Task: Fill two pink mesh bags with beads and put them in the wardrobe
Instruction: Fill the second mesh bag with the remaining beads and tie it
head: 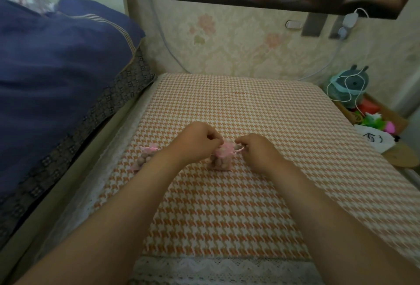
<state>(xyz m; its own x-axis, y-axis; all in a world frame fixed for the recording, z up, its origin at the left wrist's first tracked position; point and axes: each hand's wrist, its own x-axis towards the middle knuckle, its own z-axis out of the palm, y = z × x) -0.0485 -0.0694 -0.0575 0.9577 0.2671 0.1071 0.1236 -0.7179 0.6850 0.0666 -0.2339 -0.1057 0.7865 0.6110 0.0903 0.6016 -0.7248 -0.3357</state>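
Note:
Two pink mesh bags filled with brownish beads are on the orange-and-white houndstooth table cover [227, 205]. One bag [221, 158] stands upright between my hands. My left hand [197, 142] pinches the drawstring at its gathered top from the left. From the right, my right hand [256, 150] pinches the other pink string end [239, 150]. The second bag [145, 157] lies on the cover to the left, its top drawn shut, partly hidden behind my left forearm.
A bed with a dark blue quilt [56, 80] runs along the left side. The papered wall [238, 44] stands behind the table. At the right edge sit a teal device with a white cable [347, 85], colourful items [372, 119] and a white bag [372, 139].

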